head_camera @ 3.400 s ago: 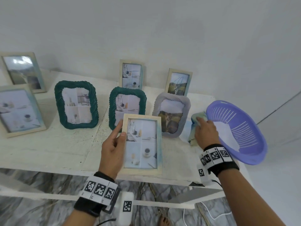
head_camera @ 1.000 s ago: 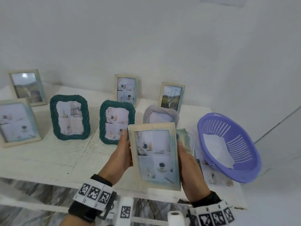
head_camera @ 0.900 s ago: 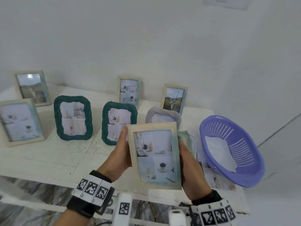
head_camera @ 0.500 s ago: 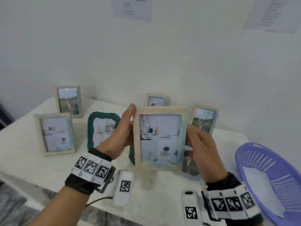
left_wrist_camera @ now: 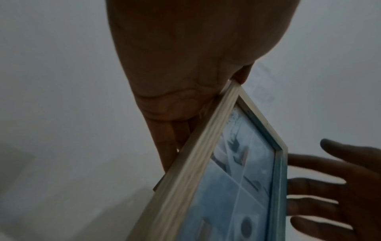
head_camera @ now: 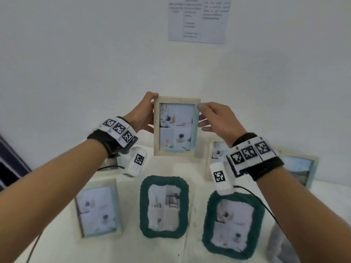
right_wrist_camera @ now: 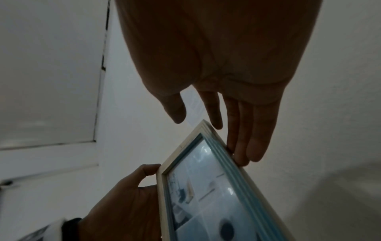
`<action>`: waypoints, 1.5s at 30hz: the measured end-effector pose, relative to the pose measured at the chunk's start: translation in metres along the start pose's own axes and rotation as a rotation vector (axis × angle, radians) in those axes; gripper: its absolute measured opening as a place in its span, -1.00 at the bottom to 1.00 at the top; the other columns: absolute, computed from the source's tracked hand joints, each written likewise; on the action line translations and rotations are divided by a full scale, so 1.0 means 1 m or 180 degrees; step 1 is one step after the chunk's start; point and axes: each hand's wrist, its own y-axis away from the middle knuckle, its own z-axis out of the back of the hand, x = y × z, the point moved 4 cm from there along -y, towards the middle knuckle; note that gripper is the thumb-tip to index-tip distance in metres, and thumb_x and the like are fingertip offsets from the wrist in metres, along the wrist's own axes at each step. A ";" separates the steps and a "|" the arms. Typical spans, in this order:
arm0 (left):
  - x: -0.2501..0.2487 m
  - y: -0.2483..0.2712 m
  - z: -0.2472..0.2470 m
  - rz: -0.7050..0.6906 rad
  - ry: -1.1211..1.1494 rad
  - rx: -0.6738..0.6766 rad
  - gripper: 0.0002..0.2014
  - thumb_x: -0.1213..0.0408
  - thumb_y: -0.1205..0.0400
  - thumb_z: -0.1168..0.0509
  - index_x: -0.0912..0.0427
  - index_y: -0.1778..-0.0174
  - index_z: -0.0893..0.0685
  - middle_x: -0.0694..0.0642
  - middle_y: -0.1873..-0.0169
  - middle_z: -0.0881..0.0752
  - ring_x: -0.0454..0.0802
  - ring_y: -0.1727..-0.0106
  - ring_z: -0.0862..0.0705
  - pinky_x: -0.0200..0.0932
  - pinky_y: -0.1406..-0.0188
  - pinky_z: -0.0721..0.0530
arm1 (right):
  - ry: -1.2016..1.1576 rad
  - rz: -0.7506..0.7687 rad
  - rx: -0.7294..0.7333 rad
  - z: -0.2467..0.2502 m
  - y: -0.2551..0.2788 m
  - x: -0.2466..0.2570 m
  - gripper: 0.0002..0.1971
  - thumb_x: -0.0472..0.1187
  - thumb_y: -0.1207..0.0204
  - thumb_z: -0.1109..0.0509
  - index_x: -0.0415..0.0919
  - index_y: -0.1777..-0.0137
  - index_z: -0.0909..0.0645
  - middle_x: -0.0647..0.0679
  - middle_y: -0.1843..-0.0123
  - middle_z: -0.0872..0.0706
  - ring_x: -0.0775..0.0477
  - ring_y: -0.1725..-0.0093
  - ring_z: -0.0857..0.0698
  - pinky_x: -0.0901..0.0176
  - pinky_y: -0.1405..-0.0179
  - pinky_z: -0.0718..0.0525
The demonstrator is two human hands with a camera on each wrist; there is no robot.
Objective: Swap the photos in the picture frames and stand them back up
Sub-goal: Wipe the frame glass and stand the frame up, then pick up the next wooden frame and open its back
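Observation:
I hold a light wooden picture frame (head_camera: 176, 128) upright in the air above the back of the table; its photo is a four-part collage of pale room scenes. My left hand (head_camera: 145, 113) grips the frame's left edge, thumb at the top front corner and fingers behind. My right hand (head_camera: 214, 117) has straight, spread fingers touching the right edge. In the right wrist view those fingers (right_wrist_camera: 245, 143) lie along the frame's blue-tinted side (right_wrist_camera: 224, 163) with the thumb held apart. The left wrist view shows the frame (left_wrist_camera: 226, 187) edge-on against my palm.
On the white table (head_camera: 131, 183) stand two dark green woven frames (head_camera: 164, 206) (head_camera: 232, 224), a pale frame (head_camera: 96, 207) at the left, two pale frames (head_camera: 216, 154) (head_camera: 300, 168) at the back right, and a grey frame (head_camera: 279, 243) at the lower right. A printed sheet (head_camera: 199, 19) hangs on the wall.
The frame went from leaning on the table under my left hand to being lifted high toward the wall. My right hand left the cloth and came to the frame's right edge.

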 end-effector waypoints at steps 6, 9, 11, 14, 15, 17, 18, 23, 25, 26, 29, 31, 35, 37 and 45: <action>0.056 -0.064 0.024 0.0582 0.0086 0.0407 -0.43 -0.12 -0.68 0.21 0.18 -0.21 -0.54 0.33 -0.01 -0.61 0.19 0.15 -0.63 -0.01 0.16 -0.64 | 0.0309 -0.0631 0.0505 -0.037 -0.054 -0.039 -0.43 0.20 -0.59 -0.28 -0.10 -0.50 -0.40 -0.24 -0.01 -0.75 -0.17 0.05 -0.81 -0.08 -0.09 -0.77; 0.086 -0.088 0.028 0.0828 0.0105 0.0568 -0.43 -0.12 -0.67 0.20 0.17 -0.21 -0.56 0.29 0.03 -0.65 0.19 0.14 -0.64 0.02 0.09 -0.62 | 0.0562 -0.0878 0.0778 -0.055 -0.070 -0.061 -0.39 0.27 -0.58 -0.24 -0.05 -0.52 -0.36 -0.21 -0.04 -0.74 -0.11 0.06 -0.81 -0.01 -0.06 -0.78; 0.105 -0.100 0.030 0.0958 0.0102 0.0657 -0.43 -0.12 -0.67 0.18 0.15 -0.24 -0.58 0.28 -0.03 -0.68 0.20 0.08 -0.65 0.04 0.03 -0.61 | 0.0773 -0.1035 0.1002 -0.067 -0.078 -0.076 -0.39 0.30 -0.58 -0.21 -0.06 -0.50 -0.35 -0.20 -0.10 -0.72 -0.07 0.07 -0.81 0.04 0.00 -0.78; 0.131 -0.114 0.034 0.1121 0.0161 0.0761 -0.46 -0.12 -0.64 0.15 0.13 -0.23 -0.56 0.27 -0.07 -0.66 0.19 0.04 -0.63 0.05 0.01 -0.59 | 0.0942 -0.1251 0.1241 -0.082 -0.086 -0.094 -0.37 0.35 -0.56 -0.18 -0.05 -0.48 -0.33 -0.23 -0.13 -0.70 -0.06 0.09 -0.81 0.07 0.02 -0.78; 0.139 -0.118 0.035 0.1156 0.0200 0.0790 -0.47 -0.13 -0.63 0.14 0.13 -0.22 -0.55 0.27 -0.07 -0.65 0.19 0.03 -0.62 0.05 0.00 -0.59 | 0.0959 -0.1301 0.1291 -0.086 -0.088 -0.099 -0.37 0.35 -0.56 -0.18 -0.05 -0.47 -0.34 -0.23 -0.12 -0.71 -0.07 0.08 -0.81 0.06 0.01 -0.77; 0.153 -0.123 0.039 0.1195 0.0283 0.0815 -0.47 -0.13 -0.63 0.14 0.14 -0.22 -0.56 0.24 -0.03 -0.66 0.17 0.05 -0.62 0.06 0.00 -0.59 | 0.0945 -0.1389 0.1358 -0.093 -0.091 -0.106 -0.40 0.34 -0.57 -0.18 -0.05 -0.44 -0.35 -0.24 -0.10 -0.71 -0.09 0.07 -0.80 0.06 0.01 -0.77; 0.160 -0.125 0.040 0.1210 0.0330 0.0812 -0.46 -0.12 -0.63 0.14 0.14 -0.22 -0.57 0.22 0.02 -0.67 0.16 0.07 -0.62 0.05 0.02 -0.58 | 0.0938 -0.1422 0.1389 -0.095 -0.092 -0.109 -0.41 0.33 -0.57 -0.18 -0.05 -0.43 -0.35 -0.24 -0.10 -0.71 -0.10 0.06 -0.80 0.04 0.00 -0.77; 0.177 -0.125 0.045 0.1233 0.0437 0.0816 -0.46 -0.16 -0.55 0.06 0.17 -0.15 -0.57 0.21 0.09 -0.66 0.15 0.12 -0.62 0.08 0.01 -0.56 | 0.0990 -0.1369 0.1421 -0.104 -0.093 -0.118 -0.47 0.31 -0.58 -0.19 -0.06 -0.37 -0.40 -0.21 -0.04 -0.74 -0.10 0.07 -0.81 -0.02 -0.04 -0.78; 0.177 -0.126 0.048 0.1240 0.0364 0.0773 -0.44 -0.17 -0.40 -0.01 0.19 -0.09 -0.56 0.19 0.14 -0.68 0.15 0.13 -0.63 0.10 -0.05 -0.55 | 0.0963 -0.1351 0.1409 -0.103 -0.093 -0.118 -0.49 0.30 -0.59 -0.19 -0.05 -0.35 -0.41 -0.20 -0.02 -0.75 -0.10 0.06 -0.81 -0.03 -0.06 -0.78; 0.177 -0.127 0.050 0.1245 0.0280 0.0733 -0.45 -0.16 -0.38 -0.02 0.19 -0.06 -0.57 0.17 0.19 -0.69 0.15 0.14 -0.63 0.12 -0.09 -0.53 | 0.0966 -0.1347 0.1425 -0.103 -0.093 -0.118 -0.49 0.29 -0.59 -0.18 -0.04 -0.35 -0.42 -0.20 -0.03 -0.75 -0.10 0.06 -0.81 -0.04 -0.07 -0.78; 0.171 -0.128 0.057 0.1207 -0.0111 0.0577 -0.55 -0.11 -0.58 -0.01 0.14 -0.11 -0.59 0.12 0.23 -0.73 0.08 0.15 -0.64 0.08 -0.16 -0.50 | 0.1051 -0.1360 0.1479 -0.101 -0.091 -0.117 -0.48 0.29 -0.60 -0.17 -0.03 -0.41 -0.39 -0.21 -0.07 -0.73 -0.12 0.03 -0.80 -0.05 -0.10 -0.77; 0.161 -0.127 0.059 0.1136 -0.0341 0.0442 -0.62 -0.02 -0.68 -0.01 0.12 -0.15 -0.60 0.10 0.14 -0.75 0.03 0.10 -0.65 0.03 -0.17 -0.50 | 0.1109 -0.1397 0.1483 -0.097 -0.089 -0.116 -0.43 0.29 -0.61 -0.16 -0.02 -0.50 -0.33 -0.22 -0.12 -0.71 -0.13 0.02 -0.79 -0.02 -0.08 -0.77; 0.126 -0.125 0.064 0.0337 -0.0924 -0.0069 -0.72 0.13 -0.73 -0.15 0.12 -0.24 -0.66 0.12 -0.14 -0.72 0.02 -0.12 -0.66 -0.05 -0.13 -0.54 | 0.1131 -0.1342 0.1382 -0.078 -0.085 -0.108 -0.42 0.27 -0.61 -0.18 -0.02 -0.52 -0.35 -0.19 -0.17 -0.70 -0.11 0.01 -0.79 0.04 -0.05 -0.75; 0.100 -0.121 0.060 -0.0423 -0.1567 -0.0407 -0.77 0.17 -0.71 -0.22 0.09 -0.20 -0.71 0.03 -0.07 -0.74 -0.03 -0.12 -0.67 -0.17 -0.07 -0.53 | 0.1102 -0.1215 0.1219 -0.061 -0.084 -0.098 -0.48 0.25 -0.61 -0.22 -0.04 -0.44 -0.46 -0.15 -0.13 -0.72 -0.09 0.03 -0.79 0.03 -0.05 -0.76; 0.038 -0.111 -0.059 -0.0934 -0.2025 0.0372 -0.81 0.21 -0.67 -0.25 0.12 -0.11 -0.71 0.05 0.14 -0.81 -0.11 0.20 -0.77 -0.38 0.33 -0.63 | 0.1327 -0.1472 0.0166 0.051 -0.071 -0.098 -0.65 0.05 -0.64 -0.29 -0.24 -0.16 -0.64 -0.17 0.04 -0.79 -0.14 0.13 -0.81 0.01 0.06 -0.79</action>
